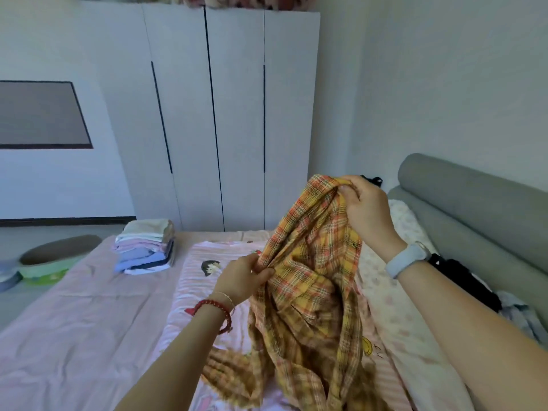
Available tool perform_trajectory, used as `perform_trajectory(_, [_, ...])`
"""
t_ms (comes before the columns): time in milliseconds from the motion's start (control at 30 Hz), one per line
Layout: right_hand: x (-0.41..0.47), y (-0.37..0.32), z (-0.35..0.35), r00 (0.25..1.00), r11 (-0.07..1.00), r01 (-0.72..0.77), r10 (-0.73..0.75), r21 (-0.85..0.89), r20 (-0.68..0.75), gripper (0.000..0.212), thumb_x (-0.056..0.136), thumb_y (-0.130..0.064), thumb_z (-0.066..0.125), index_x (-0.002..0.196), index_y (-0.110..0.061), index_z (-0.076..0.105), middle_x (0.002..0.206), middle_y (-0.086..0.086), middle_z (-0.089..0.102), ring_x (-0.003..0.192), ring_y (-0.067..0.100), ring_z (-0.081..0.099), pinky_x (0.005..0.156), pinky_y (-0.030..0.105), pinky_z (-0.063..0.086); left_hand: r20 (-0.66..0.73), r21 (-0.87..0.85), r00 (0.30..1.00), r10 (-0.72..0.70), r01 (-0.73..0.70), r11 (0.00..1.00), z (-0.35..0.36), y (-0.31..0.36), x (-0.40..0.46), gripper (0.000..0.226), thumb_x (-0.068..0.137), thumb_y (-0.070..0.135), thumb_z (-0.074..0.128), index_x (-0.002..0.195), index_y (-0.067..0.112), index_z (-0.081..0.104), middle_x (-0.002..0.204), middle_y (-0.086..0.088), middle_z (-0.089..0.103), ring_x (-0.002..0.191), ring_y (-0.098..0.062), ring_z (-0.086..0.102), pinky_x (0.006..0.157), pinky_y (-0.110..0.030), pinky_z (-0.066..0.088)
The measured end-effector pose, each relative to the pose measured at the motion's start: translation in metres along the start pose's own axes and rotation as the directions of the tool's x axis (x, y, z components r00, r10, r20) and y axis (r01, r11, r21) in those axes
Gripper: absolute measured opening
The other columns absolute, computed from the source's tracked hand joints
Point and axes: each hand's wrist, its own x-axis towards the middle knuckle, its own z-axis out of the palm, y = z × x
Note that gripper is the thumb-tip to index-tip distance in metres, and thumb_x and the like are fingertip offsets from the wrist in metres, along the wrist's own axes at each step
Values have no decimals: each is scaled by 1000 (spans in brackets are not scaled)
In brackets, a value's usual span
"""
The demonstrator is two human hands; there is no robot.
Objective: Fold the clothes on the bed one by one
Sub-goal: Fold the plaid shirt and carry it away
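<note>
A yellow and orange plaid shirt (314, 292) hangs crumpled above the pink bed (83, 336), its lower end trailing on the sheet. My right hand (367, 212) grips the shirt's top edge, raised high. My left hand (246, 277) pinches a fold of the shirt lower down on its left side. A stack of folded clothes (146, 247) sits at the far left part of the bed. Dark and pale unfolded clothes (474, 286) lie by the headboard on the right.
A grey padded headboard (474, 203) runs along the right. White wardrobe doors (231, 114) stand beyond the bed's far edge. A round green-rimmed basket (56, 256) sits on the floor at the left. A pink cartoon-print blanket (207, 292) lies under the shirt.
</note>
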Motion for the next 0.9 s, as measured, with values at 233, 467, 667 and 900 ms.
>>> perform_trajectory(233, [31, -24, -14, 982, 998, 66, -62, 15, -177, 20, 96, -14, 46, 102, -9, 65, 77, -2, 58, 65, 13, 51, 60, 21, 39, -310, -43, 950, -23, 10, 999, -18, 32, 19, 35, 96, 41, 41, 113, 17, 59, 116, -8, 54, 97, -28, 59, 79, -35, 48])
perform_trajectory(467, [44, -8, -25, 948, 998, -20, 0, -60, -319, 23, 98, -16, 42, 101, -4, 61, 79, 0, 56, 71, 18, 49, 57, 30, 29, -542, -232, 835, 95, -258, 938, -72, 58, 46, 30, 97, 36, 40, 72, 19, 43, 66, -1, 54, 69, -28, 54, 59, -32, 34])
perform_trajectory(667, [37, 26, -39, 987, 947, -64, 14, -316, -160, 22, 98, -20, 43, 101, -10, 63, 83, 8, 65, 74, 29, 57, 57, 31, 33, -96, 140, 964, 247, -233, 962, -92, 20, 53, 27, 81, 36, 68, 70, 22, 48, 57, 9, 47, 63, -18, 50, 50, -15, 34])
perform_trajectory(900, [63, -3, -52, 939, 926, -147, 20, -349, -343, 23, 97, -22, 43, 100, -11, 63, 96, 10, 58, 87, 32, 55, 63, 30, 32, -528, 195, 840, 120, -17, 981, -141, 52, 58, 24, 92, 39, 50, 95, 15, 53, 84, -9, 64, 82, -32, 56, 60, -31, 33])
